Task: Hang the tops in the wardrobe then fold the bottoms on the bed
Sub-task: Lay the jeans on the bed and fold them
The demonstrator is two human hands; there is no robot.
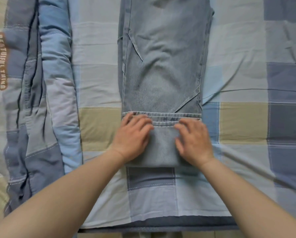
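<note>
1. Checked cotton bedsheet [101, 124] in blue, grey and tan lies nearest, with both forearms reaching over it.
2. The left hand [131, 138] and right hand [193, 141] press flat, fingers relaxed and gripping nothing, on the turned-up hem end of the pale blue denim jeans [162, 66].
3. The jeans stretch away up the bed; a rumpled patchwork quilt [40, 93] lies beside them on the left.
4. The bottoms-folding step looks under way; next probably calls for rolling or folding this end farther along the legs.
</note>
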